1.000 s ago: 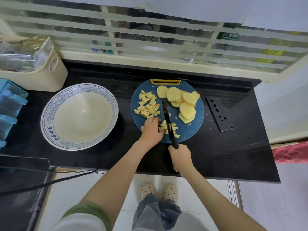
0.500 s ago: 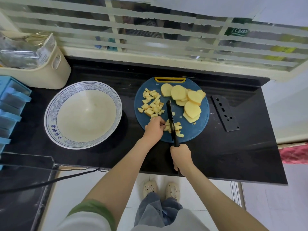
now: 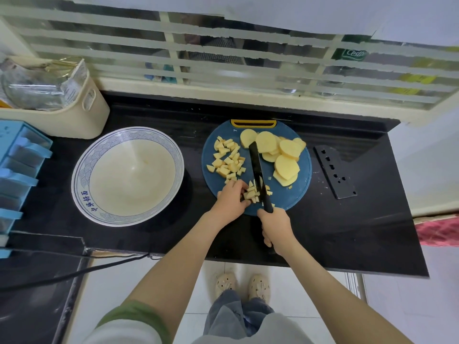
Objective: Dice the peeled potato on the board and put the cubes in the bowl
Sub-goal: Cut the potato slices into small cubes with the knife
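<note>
A round blue cutting board lies on the black counter. Potato slices are stacked on its right half, and a heap of potato cubes lies on its left half. At the board's near edge my left hand holds a cluster of cut potato pieces with curled fingers. My right hand grips the handle of a black knife, whose blade lies across those pieces and points away from me. The wide bowl with a blue patterned rim stands empty left of the board.
A black perforated knife sheath lies right of the board. A cream basket with bags sits at the back left, blue drawers at the far left. A black cable runs below the counter's front edge. The window ledge borders the counter's back.
The knife blade has shifted slightly across the cluster of pieces under my left hand, cutting further. Both hands stay at the board's near edge.
</note>
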